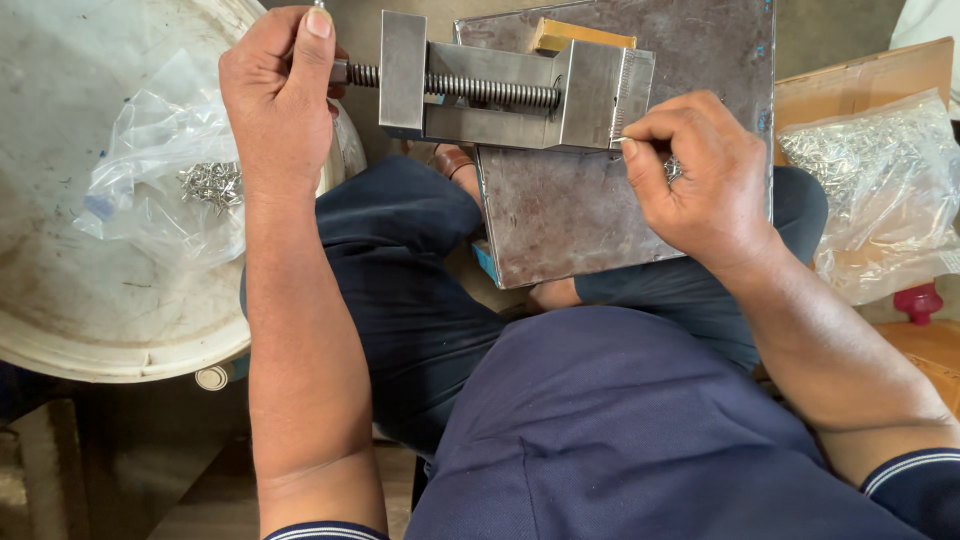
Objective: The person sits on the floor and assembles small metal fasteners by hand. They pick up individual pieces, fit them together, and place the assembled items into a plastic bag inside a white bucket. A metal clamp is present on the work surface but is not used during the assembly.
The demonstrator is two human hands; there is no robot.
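Closed around the handle end of the screw, our left hand (280,95) sits at the upper left of the frame, its fingers wrapped tight and the thumb laid along the top. Our right hand (695,170), right of centre, has thumb and forefinger pressed together on a thin metal pin (620,141) at the right-hand jaw of the steel vise (515,90); more small metal pieces (674,169) lie gathered in its curled palm. We see the vise at top centre, resting on a grey steel plate (570,215), its threaded screw (470,90) running left to the grasped end. We note a yellow block (575,35) just behind the vise. At left, a round white lid (60,300) carries a clear plastic bag (160,150) holding a small heap of pins (210,185). At right, a second clear bag of pins (880,185) lies on a cardboard box (860,75), with a red cap (918,302) just below it.
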